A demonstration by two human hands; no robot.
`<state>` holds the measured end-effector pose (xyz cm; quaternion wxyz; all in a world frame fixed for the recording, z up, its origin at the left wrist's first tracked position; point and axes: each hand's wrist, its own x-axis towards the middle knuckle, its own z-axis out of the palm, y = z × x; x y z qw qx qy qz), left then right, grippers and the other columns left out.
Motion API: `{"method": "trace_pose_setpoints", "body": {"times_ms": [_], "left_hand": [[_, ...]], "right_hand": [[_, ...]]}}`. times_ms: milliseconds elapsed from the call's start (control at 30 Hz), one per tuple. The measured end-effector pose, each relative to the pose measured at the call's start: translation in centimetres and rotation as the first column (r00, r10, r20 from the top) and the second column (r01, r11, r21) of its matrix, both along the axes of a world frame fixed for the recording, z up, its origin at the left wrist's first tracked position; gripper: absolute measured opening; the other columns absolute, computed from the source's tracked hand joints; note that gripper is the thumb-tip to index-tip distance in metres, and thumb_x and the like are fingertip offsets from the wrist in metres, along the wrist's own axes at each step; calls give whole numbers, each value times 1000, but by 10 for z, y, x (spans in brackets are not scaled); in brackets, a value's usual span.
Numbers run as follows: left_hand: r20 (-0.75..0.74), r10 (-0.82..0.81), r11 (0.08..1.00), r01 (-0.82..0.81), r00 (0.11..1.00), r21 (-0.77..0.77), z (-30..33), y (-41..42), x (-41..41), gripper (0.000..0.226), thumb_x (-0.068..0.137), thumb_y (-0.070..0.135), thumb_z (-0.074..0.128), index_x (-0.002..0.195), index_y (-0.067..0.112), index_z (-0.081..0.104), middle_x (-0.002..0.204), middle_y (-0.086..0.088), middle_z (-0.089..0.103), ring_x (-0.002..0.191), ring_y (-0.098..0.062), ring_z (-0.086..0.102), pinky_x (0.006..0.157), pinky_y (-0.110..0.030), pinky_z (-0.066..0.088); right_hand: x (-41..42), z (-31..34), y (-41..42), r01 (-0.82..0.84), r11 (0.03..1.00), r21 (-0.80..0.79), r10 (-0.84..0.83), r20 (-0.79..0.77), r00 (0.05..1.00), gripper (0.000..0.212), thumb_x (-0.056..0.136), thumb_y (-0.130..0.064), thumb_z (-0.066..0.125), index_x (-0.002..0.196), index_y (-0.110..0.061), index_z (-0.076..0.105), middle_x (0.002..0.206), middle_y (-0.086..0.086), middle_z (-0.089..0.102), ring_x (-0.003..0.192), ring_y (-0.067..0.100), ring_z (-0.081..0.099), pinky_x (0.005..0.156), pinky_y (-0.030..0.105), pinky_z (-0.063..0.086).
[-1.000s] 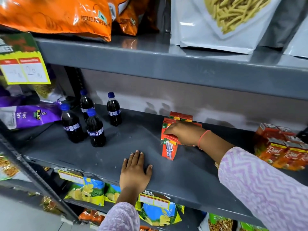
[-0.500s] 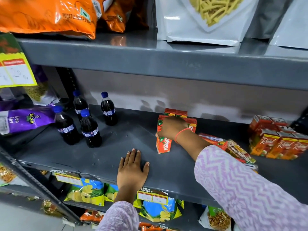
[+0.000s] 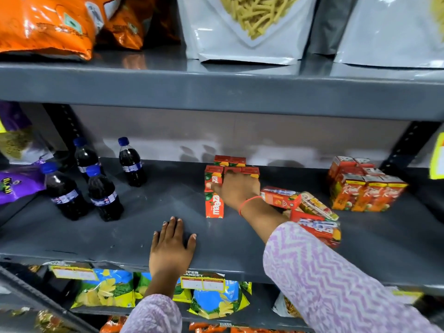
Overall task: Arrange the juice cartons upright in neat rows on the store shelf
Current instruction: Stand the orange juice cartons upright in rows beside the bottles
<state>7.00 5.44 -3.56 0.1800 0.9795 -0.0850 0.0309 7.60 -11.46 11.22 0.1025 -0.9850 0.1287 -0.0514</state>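
Here, right hand point(image 3: 236, 188) is pressing open-palmed against upright juice cartons point(image 3: 214, 186) mid-shelf, squaring the row; fallen cartons point(image 3: 281, 197) lying at three o'clock. Left hand point(image 3: 171, 246) is bracing flat, empty, on the shelf point(image 3: 96, 239) edge.

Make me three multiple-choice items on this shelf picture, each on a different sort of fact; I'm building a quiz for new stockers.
1. Where is the left hand?
A. flat on the shelf's front edge
B. gripping a bottle
C. on the upper shelf

2. How many dark soda bottles stand on the middle shelf?
A. two
B. four
C. six

3. How do the cartons just right of the right hand lie?
A. upright in a row
B. tipped over in a loose pile
C. stacked on the bottles

Answers:
1. A, the palm rests spread near the edge, holding nothing.
2. B, four blue-capped bottles show at the left.
3. B, they lie on their sides at mixed angles, while the Maaza cartons under the hand stand upright.
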Motion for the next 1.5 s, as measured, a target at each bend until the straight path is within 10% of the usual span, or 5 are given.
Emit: {"method": "trace_pose_setpoints", "body": {"times_ms": [233,433,600,933,1500], "left_hand": [[-86,72,997,-72,994,1,16,-22,-8,58,96,38,35,145,11,21,158,-9,15,146,-27,12,119,-44,9],[-105,39,999,-40,994,-10,17,-59,-19,56,96,33,33,144,7,20,157,-15,14,145,-32,11,119,-45,9],[-91,31,999,-33,995,-16,14,-57,-19,56,96,33,32,144,7,22,157,-15,16,145,-32,13,119,-44,8],[-44,-16,999,18,999,45,13,-41,-12,55,94,45,35,142,17,30,155,-8,26,142,-26,24,118,-41,16],[-6,12,1000,-13,1000,-26,7,-42,-10,57,92,48,37,141,21,30,154,-2,27,142,-22,23,119,-37,13]], "right_hand": [[-73,-22,-72,157,986,58,-157,-15,988,35,86,-38,50,111,-15,60,118,14,64,112,35,56,86,37,47],[-122,-16,-153,282,946,157,-228,-292,929,68,73,-19,69,134,-22,41,139,9,44,128,28,38,103,38,40],[-152,-34,-184,266,916,301,-172,-306,936,55,67,-9,77,117,-9,54,106,7,63,95,21,57,66,17,40],[-125,-3,-146,37,981,193,19,-284,959,46,70,-34,68,110,-26,46,83,-10,54,73,10,53,59,28,40],[-21,26,-75,-538,842,-29,522,-202,829,45,75,-14,66,119,-16,53,125,5,57,113,23,51,80,20,34]]}}
